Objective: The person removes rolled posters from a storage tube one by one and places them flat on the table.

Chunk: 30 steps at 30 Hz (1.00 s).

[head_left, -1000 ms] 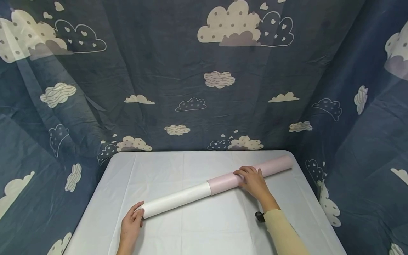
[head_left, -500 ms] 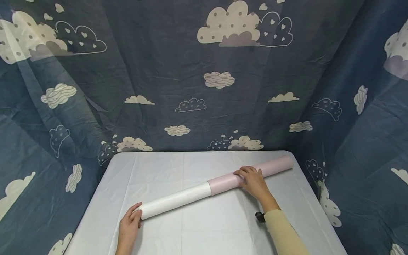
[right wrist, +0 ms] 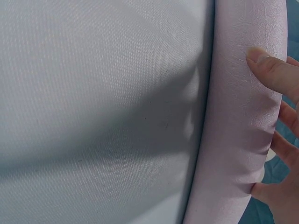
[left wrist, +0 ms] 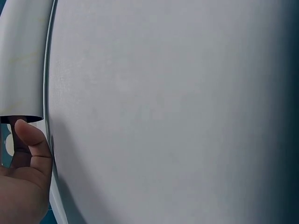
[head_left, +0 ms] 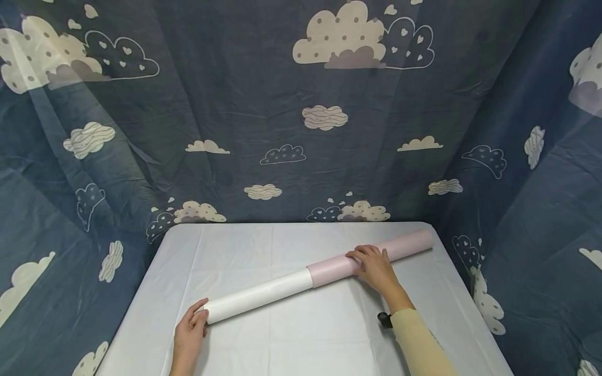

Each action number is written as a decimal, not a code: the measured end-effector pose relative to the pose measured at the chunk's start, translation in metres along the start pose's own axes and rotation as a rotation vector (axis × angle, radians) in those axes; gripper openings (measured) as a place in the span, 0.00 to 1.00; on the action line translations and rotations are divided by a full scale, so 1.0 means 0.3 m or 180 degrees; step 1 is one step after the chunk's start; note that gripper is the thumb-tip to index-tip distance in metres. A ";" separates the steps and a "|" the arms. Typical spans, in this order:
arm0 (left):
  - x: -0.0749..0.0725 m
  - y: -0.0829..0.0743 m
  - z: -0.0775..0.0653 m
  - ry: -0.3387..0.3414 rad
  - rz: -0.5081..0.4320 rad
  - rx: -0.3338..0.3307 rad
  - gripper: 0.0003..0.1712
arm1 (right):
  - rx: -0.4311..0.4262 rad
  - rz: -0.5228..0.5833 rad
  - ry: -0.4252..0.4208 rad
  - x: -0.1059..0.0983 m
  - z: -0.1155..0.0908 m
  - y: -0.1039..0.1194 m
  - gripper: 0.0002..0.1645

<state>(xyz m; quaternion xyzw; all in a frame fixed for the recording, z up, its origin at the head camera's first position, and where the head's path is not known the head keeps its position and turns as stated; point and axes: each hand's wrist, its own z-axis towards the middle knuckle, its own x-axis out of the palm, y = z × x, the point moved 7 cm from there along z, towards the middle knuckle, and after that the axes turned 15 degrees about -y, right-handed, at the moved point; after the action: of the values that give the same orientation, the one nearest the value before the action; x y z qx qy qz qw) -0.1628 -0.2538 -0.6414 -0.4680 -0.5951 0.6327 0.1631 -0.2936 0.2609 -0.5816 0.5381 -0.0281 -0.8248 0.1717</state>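
Head view: right hand [head_left: 376, 270] half-curled over pink roll [head_left: 331, 269]

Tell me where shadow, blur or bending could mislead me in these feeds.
Left wrist: blurs and darkens rightward, soft shadow lower left on the white table. Right wrist: a broad shadow crosses the table; the pink roll looks bowed. Head: that roll looks straight, so likely lens distortion.

wht tbl [head_left: 235, 256], rnd crnrs | dk-blu drape [head_left: 235, 94] bhd + both sides | cloud prints [head_left: 324, 117]
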 end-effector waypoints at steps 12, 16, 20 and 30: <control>-0.047 0.019 0.016 -0.0012 0.0076 -0.0017 0.25 | 0.0020 -0.0008 -0.0003 -0.003 0.004 -0.003 0.31; -0.075 0.028 0.027 -0.0130 0.0157 -0.0013 0.25 | 0.0024 -0.0002 0.0021 0.003 0.005 -0.004 0.31; -0.112 0.040 0.038 -0.0198 0.0169 -0.0069 0.25 | 0.0044 -0.0011 0.0024 0.003 0.005 -0.005 0.32; -0.194 0.068 0.068 -0.0337 0.0173 -0.0123 0.26 | 0.0005 -0.0023 0.0003 -0.001 0.003 0.001 0.31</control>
<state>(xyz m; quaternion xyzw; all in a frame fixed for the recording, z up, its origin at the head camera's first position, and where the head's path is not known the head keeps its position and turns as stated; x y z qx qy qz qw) -0.1420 -0.3153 -0.6396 -0.4529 -0.6020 0.6492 0.1051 -0.2943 0.2604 -0.5809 0.5387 -0.0267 -0.8251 0.1683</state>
